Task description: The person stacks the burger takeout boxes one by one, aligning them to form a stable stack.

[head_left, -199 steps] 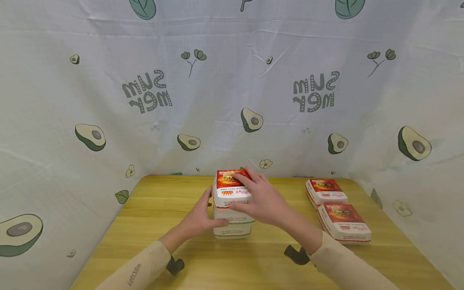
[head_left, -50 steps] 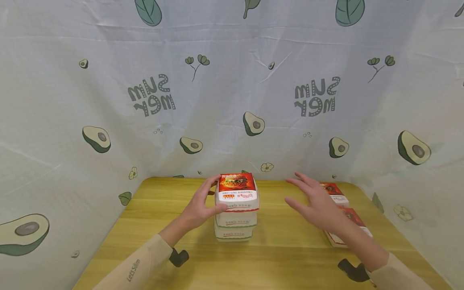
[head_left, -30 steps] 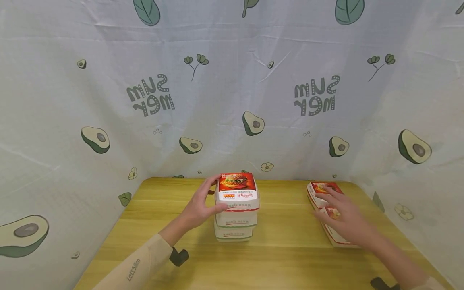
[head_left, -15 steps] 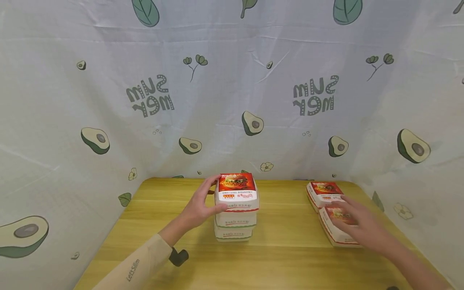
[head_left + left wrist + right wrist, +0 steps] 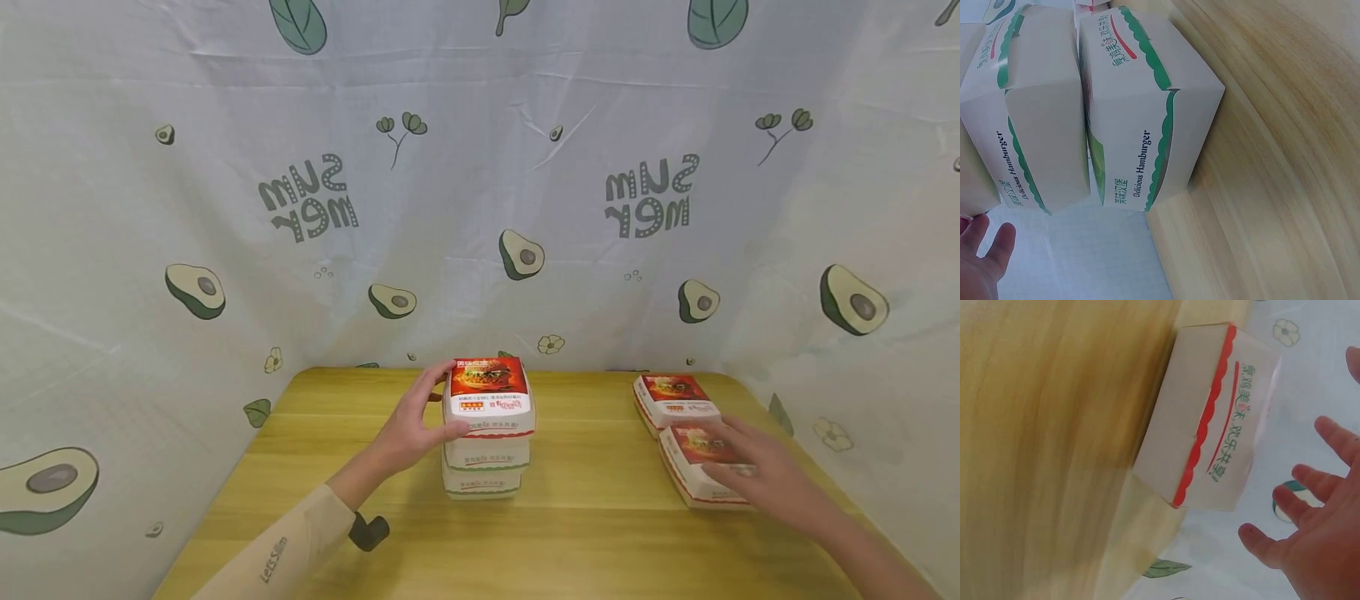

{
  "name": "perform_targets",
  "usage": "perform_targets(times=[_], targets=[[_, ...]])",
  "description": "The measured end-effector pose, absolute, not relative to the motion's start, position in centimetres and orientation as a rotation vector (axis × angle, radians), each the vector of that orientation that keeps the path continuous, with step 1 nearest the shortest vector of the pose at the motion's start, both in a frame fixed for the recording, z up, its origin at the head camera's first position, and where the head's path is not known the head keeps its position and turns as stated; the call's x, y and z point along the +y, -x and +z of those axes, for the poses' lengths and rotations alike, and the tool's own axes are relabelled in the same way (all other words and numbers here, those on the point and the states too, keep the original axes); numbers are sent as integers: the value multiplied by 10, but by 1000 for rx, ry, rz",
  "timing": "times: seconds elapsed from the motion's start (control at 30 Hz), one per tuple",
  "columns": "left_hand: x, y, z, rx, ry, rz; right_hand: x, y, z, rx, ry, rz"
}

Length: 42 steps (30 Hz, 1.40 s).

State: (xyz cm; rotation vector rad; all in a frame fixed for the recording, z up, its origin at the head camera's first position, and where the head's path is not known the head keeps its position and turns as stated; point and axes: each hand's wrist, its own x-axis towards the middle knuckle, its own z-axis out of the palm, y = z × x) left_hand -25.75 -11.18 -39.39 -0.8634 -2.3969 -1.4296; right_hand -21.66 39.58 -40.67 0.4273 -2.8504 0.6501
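Observation:
Three white burger boxes stand stacked in the middle of the table, the top burger box (image 5: pixel 489 398) with a red burger picture on its lid. My left hand (image 5: pixel 408 421) holds its left side, thumb at the front and fingers toward the back corner. Green-edged lower boxes, the middle box (image 5: pixel 1035 112) and the bottom box (image 5: pixel 1147 119), show in the left wrist view. My right hand (image 5: pixel 765 467) hovers at the near right burger box (image 5: pixel 693 467), partly covering it. In the right wrist view, its fingers (image 5: pixel 1260 544) are spread apart from the red-edged box (image 5: pixel 1204 419).
Behind the near right box lies another red-topped burger box (image 5: pixel 671 396), close against it. The wooden table (image 5: pixel 585 533) ends at a hanging white cloth (image 5: pixel 450 200) printed with avocados, at the back and both sides.
My right hand has left the stack and moved right to the near right box. My left hand has stayed at the top of the stack.

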Motion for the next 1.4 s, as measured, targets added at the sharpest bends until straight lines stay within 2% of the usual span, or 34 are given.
perform_targets(times=[0.43, 1.4], targets=[[-113, 259, -391, -2381, 878, -1434, 407, 220, -420, -2943, -320, 588], [-115, 260, -394, -2382, 885, -1446, 412, 219, -442, -2975, -318, 651]])
